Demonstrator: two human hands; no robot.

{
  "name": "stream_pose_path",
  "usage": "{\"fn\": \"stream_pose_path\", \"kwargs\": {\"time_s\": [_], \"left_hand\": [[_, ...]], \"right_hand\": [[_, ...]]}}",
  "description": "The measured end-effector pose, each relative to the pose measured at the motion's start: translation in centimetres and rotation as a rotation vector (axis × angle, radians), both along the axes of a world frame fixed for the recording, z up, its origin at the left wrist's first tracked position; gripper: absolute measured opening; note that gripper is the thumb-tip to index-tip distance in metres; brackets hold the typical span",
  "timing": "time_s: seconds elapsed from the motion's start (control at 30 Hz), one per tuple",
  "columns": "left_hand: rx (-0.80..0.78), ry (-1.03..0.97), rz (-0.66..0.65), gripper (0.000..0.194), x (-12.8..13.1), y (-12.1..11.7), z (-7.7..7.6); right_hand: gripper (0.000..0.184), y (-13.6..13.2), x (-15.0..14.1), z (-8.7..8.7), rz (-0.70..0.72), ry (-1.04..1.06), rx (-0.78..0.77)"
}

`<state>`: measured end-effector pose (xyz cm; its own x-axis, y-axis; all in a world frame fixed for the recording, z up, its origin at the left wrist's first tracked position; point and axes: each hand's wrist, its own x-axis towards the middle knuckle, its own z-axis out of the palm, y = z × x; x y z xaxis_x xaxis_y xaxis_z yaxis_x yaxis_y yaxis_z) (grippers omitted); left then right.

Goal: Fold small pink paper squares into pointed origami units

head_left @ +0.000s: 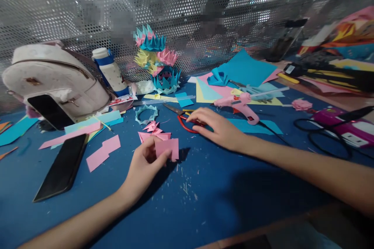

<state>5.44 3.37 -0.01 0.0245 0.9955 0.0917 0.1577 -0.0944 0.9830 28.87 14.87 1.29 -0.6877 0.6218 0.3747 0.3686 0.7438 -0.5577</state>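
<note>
My left hand [149, 159] pinches a small pink paper rectangle [171, 148] between thumb and fingers. Just beyond it on the table lie folded pink paper points [152, 126], partly hidden by the hand. My right hand [219, 128] is over the red handles of a pair of scissors [187, 127], its fingers apart and slightly bent; whether they touch the handles I cannot tell. The scissor blades point to the back left. Close by rests a light blue ring of folded paper [146, 114]. Behind my right wrist lies a pink glue gun [238, 105].
At left are two phones [62, 167], loose pink paper pieces [103, 151], a backpack [55, 78] and a bottle [109, 72]. A stacked folded-paper model [157, 60] stands against the perforated metal panel [181, 15]. Coloured sheets [248, 68], a power strip [344, 124] and black cable lie right.
</note>
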Motion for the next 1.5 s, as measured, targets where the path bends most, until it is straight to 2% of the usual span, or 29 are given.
{"fn": "stream_pose_path", "kwargs": {"time_s": [0.1,0.13,0.27,0.47,0.6,0.73,0.8,0.83,0.93,1.07,1.2,1.37,1.5], "left_hand": [[0.007,-0.039,-0.002,0.025,0.2,0.0,0.3],[0.006,-0.053,-0.012,0.026,0.2,0.0,0.4],[0.01,-0.105,-0.035,0.034,0.3,-0.1,0.6],[0.011,-0.129,0.018,0.037,-0.3,0.1,0.6],[0.006,-0.136,0.035,0.041,-0.6,0.2,0.3],[-0.013,-0.12,0.017,0.041,-0.7,0.0,0.3],[-0.027,-0.108,-0.007,0.048,-0.7,-0.1,0.5],[-0.036,-0.101,-0.021,0.053,-0.7,-0.1,0.5],[-0.058,-0.088,-0.046,0.061,-0.6,-0.3,0.6],[-0.08,-0.094,-0.05,0.063,-0.7,-0.6,0.4],[-0.087,-0.115,-0.07,0.064,-1.1,-0.9,-0.2],[-0.1,-0.141,-0.115,0.066,-1.6,-1.3,-0.7],[-0.102,-0.168,-0.147,0.065,-1.8,-1.5,-0.9]], "right_hand": [[0.026,2.2,0.1,-0.1,-0.189,-0.193,0.046],[0.026,2.6,-0.1,-0.2,-0.221,-0.297,0.05],[0.025,3.2,-1.4,-0.2,-0.281,-0.438,0.046],[0.018,4.8,-3.3,2.2,-0.335,-0.598,-0.061],[0.022,5.1,-3.4,3.8,-0.332,-0.537,-0.141],[0.017,2.3,-2.7,3.8,-0.184,-0.349,-0.289],[0.025,0.2,-2.3,3.1,-0.036,0.006,-0.528],[0.03,-0.8,-2.1,2.7,-0.005,0.085,-0.611],[0.038,-3.1,-1.5,1.8,0.071,0.07,-0.753],[0.052,-4.3,-1.2,1.9,0.174,-0.073,-0.715],[0.059,-4.3,-0.9,2.6,0.212,-0.106,-0.69],[0.059,-4.6,-0.6,3.6,0.257,-0.205,-0.683],[0.06,-4.4,-0.3,3.7,0.258,-0.297,-0.613]]}}
